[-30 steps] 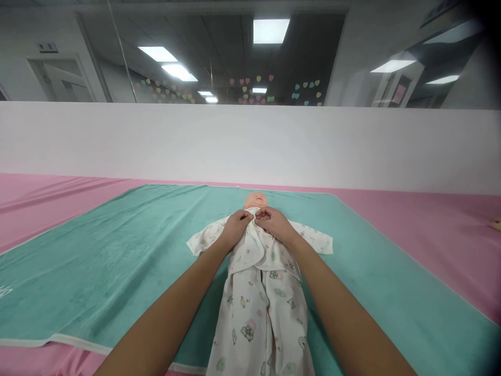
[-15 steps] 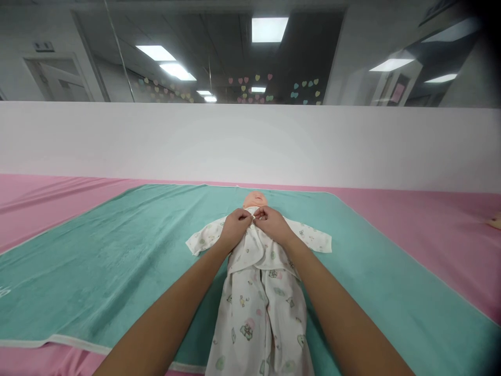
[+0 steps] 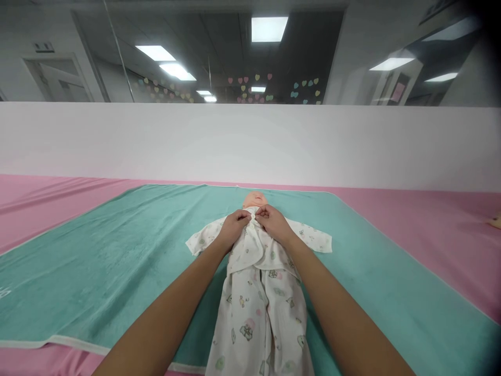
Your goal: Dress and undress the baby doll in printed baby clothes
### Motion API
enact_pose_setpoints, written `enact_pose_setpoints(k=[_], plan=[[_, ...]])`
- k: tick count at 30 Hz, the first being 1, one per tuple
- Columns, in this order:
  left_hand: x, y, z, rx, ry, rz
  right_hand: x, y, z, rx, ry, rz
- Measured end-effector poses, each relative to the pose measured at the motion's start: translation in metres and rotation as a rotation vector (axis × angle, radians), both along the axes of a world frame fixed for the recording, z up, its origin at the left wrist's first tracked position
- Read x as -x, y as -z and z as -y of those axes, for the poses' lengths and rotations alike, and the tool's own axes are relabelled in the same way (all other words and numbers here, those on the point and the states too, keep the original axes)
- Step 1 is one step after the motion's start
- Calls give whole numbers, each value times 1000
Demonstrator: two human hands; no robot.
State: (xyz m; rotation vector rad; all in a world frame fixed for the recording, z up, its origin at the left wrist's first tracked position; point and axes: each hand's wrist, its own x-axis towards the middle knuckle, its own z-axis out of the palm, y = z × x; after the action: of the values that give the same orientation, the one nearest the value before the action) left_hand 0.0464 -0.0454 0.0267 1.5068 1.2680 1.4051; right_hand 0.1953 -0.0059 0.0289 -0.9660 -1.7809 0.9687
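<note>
A baby doll (image 3: 255, 199) lies on its back, dressed in a white printed baby shirt (image 3: 250, 253) and matching trousers (image 3: 250, 324). Just below the collar, my left hand (image 3: 235, 225) pinches the shirt's front edge, fingers closed. Opposite it, my right hand (image 3: 272, 222) has thumb and fingers together at the other side of the opening. Between the fingertips a small pale button (image 3: 253, 216) shows on the shirt. The lower front of the shirt hangs slightly apart, and both sleeves are spread outward.
Under the doll is a teal blanket (image 3: 117, 261) with a white border, on a pink sheet (image 3: 438, 235). A white low wall (image 3: 250, 143) runs along the back, with a dark window (image 3: 227, 57) above it. A partly cut-off pale object (image 3: 495, 222) sits at the right edge.
My fingertips have moved slightly apart, my right hand a little to the right, and the button between them shows more plainly. The doll lies as before.
</note>
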Motion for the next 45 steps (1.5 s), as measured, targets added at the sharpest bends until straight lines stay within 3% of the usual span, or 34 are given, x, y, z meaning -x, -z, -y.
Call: enact_pose_setpoints(k=[5, 8, 15, 18, 24, 27, 30, 37, 45], plan=[[0, -3, 2, 12, 72, 96, -2, -8, 12, -48, 38, 75], [6, -8, 6, 33, 164, 95, -8, -16, 21, -37, -23, 184], [24, -28, 19, 106, 402, -122, -18, -32, 31, 102, -205, 420], [27, -30, 20, 109, 435, -159, -10, -32, 35, 94, -154, 489], [32, -26, 19, 138, 476, -139, 7, -36, 49, -87, 115, 526], [34, -27, 20, 133, 473, -139, 2, -36, 47, 5, 21, 552], [36, -31, 23, 141, 475, -184, -8, -31, 38, 134, -101, 475], [36, -33, 24, 124, 445, -190, -19, -22, 29, 281, -237, 140], [13, -26, 19, 50, 353, -115, -24, -17, 24, 379, -282, -125]])
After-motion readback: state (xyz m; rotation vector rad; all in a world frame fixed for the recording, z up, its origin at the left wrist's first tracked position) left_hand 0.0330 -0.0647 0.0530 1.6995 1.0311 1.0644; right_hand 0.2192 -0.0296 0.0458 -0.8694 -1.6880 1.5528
